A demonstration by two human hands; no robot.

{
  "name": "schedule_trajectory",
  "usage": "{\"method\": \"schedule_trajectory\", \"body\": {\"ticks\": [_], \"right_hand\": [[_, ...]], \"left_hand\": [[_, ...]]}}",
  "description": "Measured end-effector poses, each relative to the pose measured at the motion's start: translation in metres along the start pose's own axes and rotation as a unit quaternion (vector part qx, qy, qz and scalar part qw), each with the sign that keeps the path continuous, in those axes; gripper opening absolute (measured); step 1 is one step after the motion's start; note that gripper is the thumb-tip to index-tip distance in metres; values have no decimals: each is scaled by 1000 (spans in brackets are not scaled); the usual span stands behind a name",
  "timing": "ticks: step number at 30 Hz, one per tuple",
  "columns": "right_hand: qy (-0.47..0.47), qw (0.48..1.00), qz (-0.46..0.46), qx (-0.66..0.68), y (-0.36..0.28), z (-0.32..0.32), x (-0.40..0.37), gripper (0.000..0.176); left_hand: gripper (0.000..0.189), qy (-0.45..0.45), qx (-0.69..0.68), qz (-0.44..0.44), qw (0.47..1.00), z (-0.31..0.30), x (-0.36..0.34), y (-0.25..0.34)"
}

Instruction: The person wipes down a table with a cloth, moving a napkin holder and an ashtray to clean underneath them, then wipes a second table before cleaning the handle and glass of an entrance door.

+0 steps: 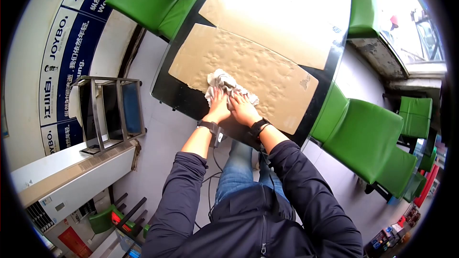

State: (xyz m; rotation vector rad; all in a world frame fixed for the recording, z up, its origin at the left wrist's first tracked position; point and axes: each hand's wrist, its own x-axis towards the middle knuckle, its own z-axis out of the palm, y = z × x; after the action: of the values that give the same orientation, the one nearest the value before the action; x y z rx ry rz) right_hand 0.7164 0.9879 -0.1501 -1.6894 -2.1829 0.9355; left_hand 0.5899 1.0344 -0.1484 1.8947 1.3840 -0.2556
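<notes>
A crumpled whitish cloth (223, 80) lies at the near edge of a flattened cardboard sheet (267, 76) on a dark table (189, 99). My left hand (218, 106) rests on the cloth's left part, its fingers pointing away from me. Beside it, my right hand (245, 110) presses on the right part of the cloth, fingers spread a little. Both hands touch the cloth, and some fingertips are partly lost in its folds. The cardboard has many dents on its surface.
Green chairs stand at the table's far left (143, 0), far right (363, 15) and near right (366, 136). A metal-framed rack (119, 110) stands left, beside a long white appliance (86, 172). Dark cables (209, 196) hang near my legs.
</notes>
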Motion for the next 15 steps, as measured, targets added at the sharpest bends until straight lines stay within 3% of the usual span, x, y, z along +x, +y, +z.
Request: {"method": "schedule_trajectory", "body": {"ticks": [3, 5, 11, 15], "right_hand": [[16, 999, 19, 47, 26, 0, -51, 51], [27, 999, 22, 28, 49, 7, -94, 52], [36, 997, 66, 10, 73, 13, -218, 52], [35, 992, 123, 19, 61, 23, -274, 53]], "left_hand": [[72, -25, 70, 51, 996, 43, -12, 27], [64, -6, 45, 87, 995, 72, -26, 53], [67, -17, 41, 155, 987, 158, -74, 116], [71, -60, 81, 142, 985, 193, -116, 150]]}}
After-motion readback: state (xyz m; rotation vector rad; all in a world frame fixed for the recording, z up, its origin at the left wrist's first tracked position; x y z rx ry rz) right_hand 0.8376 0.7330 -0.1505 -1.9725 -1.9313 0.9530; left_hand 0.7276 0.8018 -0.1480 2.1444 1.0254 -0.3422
